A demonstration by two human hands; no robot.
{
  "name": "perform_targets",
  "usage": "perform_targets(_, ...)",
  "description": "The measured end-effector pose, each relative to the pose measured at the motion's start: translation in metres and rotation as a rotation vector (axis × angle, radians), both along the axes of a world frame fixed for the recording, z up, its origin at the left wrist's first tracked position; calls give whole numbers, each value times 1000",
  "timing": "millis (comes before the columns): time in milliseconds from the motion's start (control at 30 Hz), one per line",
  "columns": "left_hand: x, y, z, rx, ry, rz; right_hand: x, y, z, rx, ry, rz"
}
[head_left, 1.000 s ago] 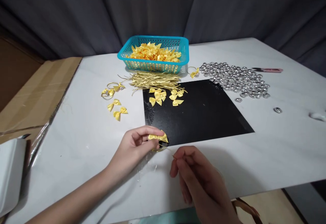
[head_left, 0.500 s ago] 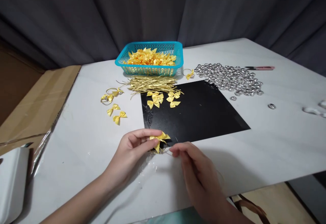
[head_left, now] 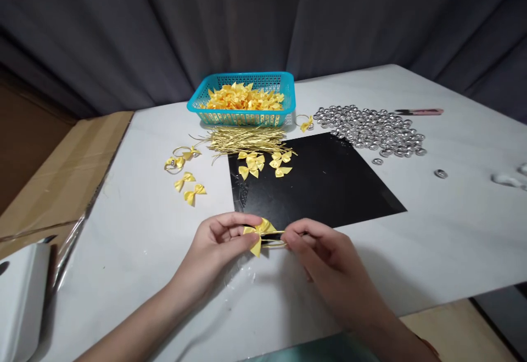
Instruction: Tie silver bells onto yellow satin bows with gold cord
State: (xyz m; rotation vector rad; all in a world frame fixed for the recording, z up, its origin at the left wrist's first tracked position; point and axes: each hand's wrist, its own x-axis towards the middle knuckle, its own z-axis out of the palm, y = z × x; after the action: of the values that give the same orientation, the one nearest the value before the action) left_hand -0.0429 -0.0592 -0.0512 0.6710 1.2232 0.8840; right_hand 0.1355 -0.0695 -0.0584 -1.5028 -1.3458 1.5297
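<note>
Between the thumb and fingers of my left hand (head_left: 224, 241) is a yellow ribbon bow (head_left: 256, 245). My right hand (head_left: 323, 249) pinches a thin gold cord (head_left: 273, 245) that runs out from the bow in a narrow loop. Both hands are closed and hover over the front edge of a black mat (head_left: 325, 186). Several loose yellow bows (head_left: 251, 163) lie on the back left of the mat. Behind them a bundle of gold cords (head_left: 247, 140) is spread out. My fingertips hide the middle of the held bow.
A blue basket (head_left: 241, 113) full of yellow bows stands at the back. Silver bells or beads (head_left: 370, 128) are heaped on the right, near a pink-handled tool (head_left: 420, 112). More bows (head_left: 195, 193), two with cord loops, lie left. A white container (head_left: 22, 301) stands at the left edge.
My right hand has turned and now grips the cord close to the bow, drawing it out to the right. My left hand keeps its hold on the bow.
</note>
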Motion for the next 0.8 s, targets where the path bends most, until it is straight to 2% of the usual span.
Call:
perform_targets(200,-1,0,1,-11,-109,-24,13,12,3,-62,-35,117)
perform_targets(400,-3,0,-1,22,-56,-57,13,8,5,-94,-27,192)
perform_targets(633,-2,0,-2,-7,-51,-73,18,10,0,52,-125,94)
perform_targets(800,-1,0,-5,9,26,-60,22,8,3,115,-125,-54)
